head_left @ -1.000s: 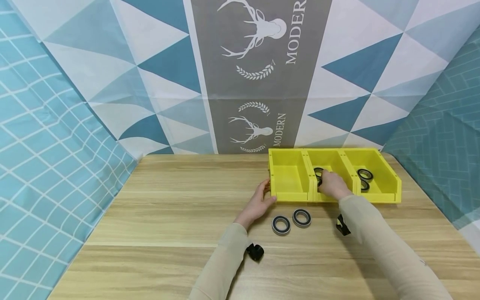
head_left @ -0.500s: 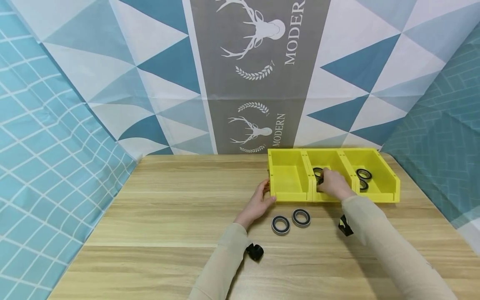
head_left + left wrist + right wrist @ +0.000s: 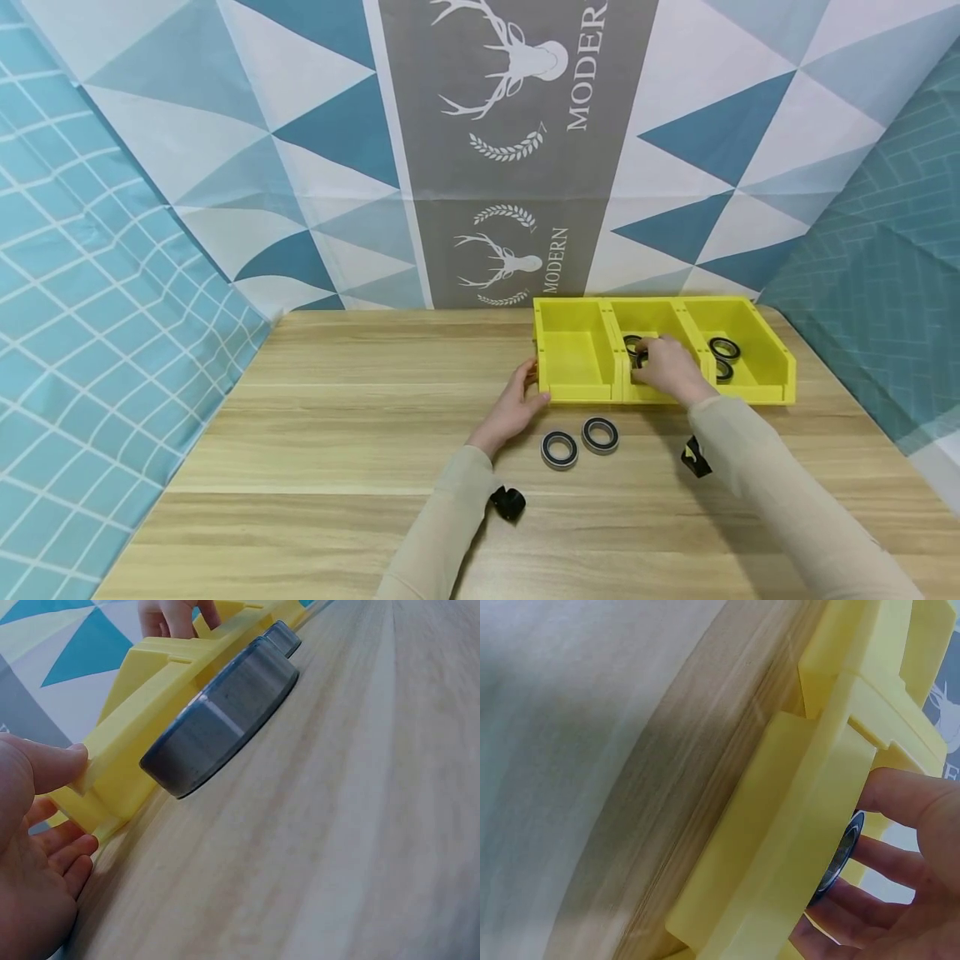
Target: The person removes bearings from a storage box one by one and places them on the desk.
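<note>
Three yellow storage bins stand joined in a row. My left hand point(image 3: 512, 410) holds the outer front corner of the left bin point(image 3: 573, 358); in the left wrist view its thumb lies on the bin's edge and the fingers bend against the side. Inside the middle bin point(image 3: 660, 313), my right hand point(image 3: 670, 368) grips a ball bearing point(image 3: 838, 859) between thumb and fingers, tilted on edge in the right wrist view. Another bearing point(image 3: 632, 343) shows beside those fingers. Two dark-faced bearings, a left one point(image 3: 559, 450) and a right one point(image 3: 600, 436), lie flat before the bins.
The right bin point(image 3: 761, 367) contains two bearings point(image 3: 724, 348), partly overlapping in the head view. Black wrist-worn pieces show beside the left sleeve point(image 3: 507, 502) and right sleeve point(image 3: 750, 454). A patterned cloth wall point(image 3: 330, 167) rises behind the wooden table point(image 3: 300, 433).
My right hand stays in the middle bin, its wrist shifted slightly right; the bearing at its fingertips shows more plainly. The left hand keeps its place on the left bin.
</note>
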### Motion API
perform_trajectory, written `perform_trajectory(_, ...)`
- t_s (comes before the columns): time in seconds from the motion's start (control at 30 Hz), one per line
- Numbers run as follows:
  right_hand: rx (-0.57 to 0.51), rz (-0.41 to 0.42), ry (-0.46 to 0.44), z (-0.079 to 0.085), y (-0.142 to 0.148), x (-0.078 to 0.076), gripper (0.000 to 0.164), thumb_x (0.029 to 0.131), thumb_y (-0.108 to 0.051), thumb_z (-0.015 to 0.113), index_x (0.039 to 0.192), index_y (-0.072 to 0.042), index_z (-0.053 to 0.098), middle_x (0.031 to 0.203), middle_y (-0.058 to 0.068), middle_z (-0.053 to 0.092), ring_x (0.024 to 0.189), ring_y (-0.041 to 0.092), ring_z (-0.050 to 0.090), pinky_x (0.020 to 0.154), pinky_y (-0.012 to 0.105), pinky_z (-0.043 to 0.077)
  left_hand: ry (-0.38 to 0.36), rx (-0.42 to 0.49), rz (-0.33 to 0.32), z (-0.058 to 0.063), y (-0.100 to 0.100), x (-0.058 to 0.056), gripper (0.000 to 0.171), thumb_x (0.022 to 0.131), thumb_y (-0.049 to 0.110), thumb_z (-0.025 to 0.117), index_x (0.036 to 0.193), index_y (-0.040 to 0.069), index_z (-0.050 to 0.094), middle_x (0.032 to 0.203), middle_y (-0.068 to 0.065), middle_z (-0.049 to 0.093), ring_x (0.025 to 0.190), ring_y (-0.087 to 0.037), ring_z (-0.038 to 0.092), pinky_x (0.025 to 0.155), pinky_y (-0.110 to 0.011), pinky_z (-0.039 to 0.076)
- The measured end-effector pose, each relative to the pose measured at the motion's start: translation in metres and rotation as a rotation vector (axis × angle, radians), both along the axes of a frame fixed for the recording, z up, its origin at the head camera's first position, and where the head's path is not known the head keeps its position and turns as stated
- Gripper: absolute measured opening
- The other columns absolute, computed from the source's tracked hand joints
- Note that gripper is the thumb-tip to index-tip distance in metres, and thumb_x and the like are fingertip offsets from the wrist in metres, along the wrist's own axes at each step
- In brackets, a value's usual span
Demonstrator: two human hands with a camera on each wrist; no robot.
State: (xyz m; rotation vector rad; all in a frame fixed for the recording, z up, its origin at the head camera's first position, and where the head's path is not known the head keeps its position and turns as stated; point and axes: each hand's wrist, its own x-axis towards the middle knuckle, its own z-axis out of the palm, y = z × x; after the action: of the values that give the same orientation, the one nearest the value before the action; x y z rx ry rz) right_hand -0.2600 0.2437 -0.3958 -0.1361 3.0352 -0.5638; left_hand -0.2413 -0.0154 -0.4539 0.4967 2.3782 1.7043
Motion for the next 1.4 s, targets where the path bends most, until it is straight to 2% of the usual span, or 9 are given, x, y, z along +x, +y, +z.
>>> perform_trajectory(0.03, 0.001, 0.001, 0.011, 0.0, 0.0, 0.001, 0.05, 0.079, -0.018, 0.066, 0.12, 0.007, 0.053, 0.119, 0.037, 0.043, 0.092, 0.043, 0.055, 0.071, 0.049, 0.05, -0.004, 0.008, -0.003, 0.004, 0.0, 0.002, 0.065, 0.09, 0.012, 0.053, 0.144, 0.004, 0.016, 0.143, -0.017, 0.03, 0.131, -0.03, 0.032, 0.111, -0.046, 0.018)
perform_trajectory(0.13, -0.008, -0.001, 0.037, 0.001, -0.001, 0.003, 0.05, 0.077, -0.018, 0.067, 0.118, 0.007, 0.053, 0.116, 0.035, 0.044, 0.091, 0.043, 0.054, 0.073, 0.05, 0.049, -0.01, 0.008, 0.0, 0.003, 0.0, 0.002, 0.065, 0.09, 0.012, 0.053, 0.144, 0.004, 0.016, 0.143, -0.017, 0.03, 0.131, -0.03, 0.032, 0.111, -0.046, 0.019)
perform_trajectory(0.27, -0.019, -0.002, 0.054, 0.002, -0.002, 0.006, 0.05, 0.077, -0.018, 0.069, 0.117, 0.007, 0.054, 0.114, 0.033, 0.045, 0.092, 0.042, 0.053, 0.076, 0.051, 0.048, 0.005, -0.009, 0.01, -0.016, 0.0, -0.008, 0.065, 0.091, 0.017, 0.053, 0.144, 0.009, 0.017, 0.144, -0.011, 0.031, 0.131, -0.025, 0.032, 0.112, -0.043, 0.02)
perform_trajectory(0.37, -0.026, -0.004, 0.061, 0.003, -0.001, 0.009, 0.049, 0.077, -0.019, 0.069, 0.116, 0.006, 0.054, 0.114, 0.032, 0.045, 0.094, 0.042, 0.052, 0.078, 0.052, 0.047, 0.007, -0.009, 0.008, -0.017, 0.0, -0.008, 0.065, 0.091, 0.017, 0.053, 0.144, 0.009, 0.017, 0.144, -0.011, 0.031, 0.131, -0.026, 0.032, 0.112, -0.043, 0.02)
perform_trajectory(0.5, -0.032, -0.004, 0.079, 0.005, 0.001, 0.013, 0.047, 0.076, -0.02, 0.069, 0.114, 0.005, 0.055, 0.113, 0.031, 0.046, 0.091, 0.04, 0.052, 0.076, 0.051, 0.047, -0.001, 0.0, 0.0, -0.012, 0.0, -0.005, 0.065, 0.091, 0.015, 0.053, 0.144, 0.008, 0.017, 0.144, -0.014, 0.03, 0.131, -0.028, 0.032, 0.112, -0.045, 0.018)
perform_trajectory(0.73, -0.039, 0.022, 0.167, 0.011, 0.003, 0.02, 0.041, 0.075, -0.019, 0.071, 0.107, 0.003, 0.057, 0.103, 0.026, 0.047, 0.082, 0.036, 0.05, 0.068, 0.047, 0.046, 0.0, 0.013, -0.012, 0.016, -0.001, 0.009, 0.063, 0.09, 0.008, 0.052, 0.142, 0.0, 0.017, 0.142, -0.019, 0.03, 0.13, -0.032, 0.032, 0.111, -0.047, 0.018)
perform_trajectory(0.87, -0.02, 0.041, 0.171, 0.012, 0.003, 0.026, 0.041, 0.075, -0.02, 0.071, 0.106, 0.003, 0.057, 0.102, 0.026, 0.047, 0.081, 0.034, 0.05, 0.069, 0.047, 0.046, -0.004, 0.012, -0.018, 0.019, -0.001, 0.011, 0.062, 0.091, 0.008, 0.051, 0.142, 0.0, 0.017, 0.142, -0.018, 0.03, 0.131, -0.032, 0.031, 0.112, -0.045, 0.018)
perform_trajectory(1.1, -0.01, 0.063, 0.175, 0.015, -0.001, 0.04, 0.042, 0.074, -0.021, 0.071, 0.106, 0.003, 0.058, 0.098, 0.025, 0.049, 0.076, 0.03, 0.049, 0.063, 0.041, 0.045, -0.004, 0.019, -0.024, 0.018, -0.002, 0.009, 0.063, 0.091, 0.008, 0.051, 0.143, 0.001, 0.017, 0.143, -0.018, 0.03, 0.131, -0.031, 0.031, 0.112, -0.044, 0.017)
perform_trajectory(1.4, 0.002, 0.094, 0.207, 0.013, -0.004, 0.052, 0.041, 0.071, -0.023, 0.073, 0.101, 0.001, 0.059, 0.092, 0.02, 0.052, 0.076, 0.027, 0.05, 0.064, 0.041, 0.046, -0.014, 0.018, -0.025, 0.019, -0.001, 0.01, 0.063, 0.091, 0.008, 0.051, 0.142, -0.001, 0.016, 0.143, -0.019, 0.029, 0.131, -0.032, 0.03, 0.112, -0.045, 0.018)
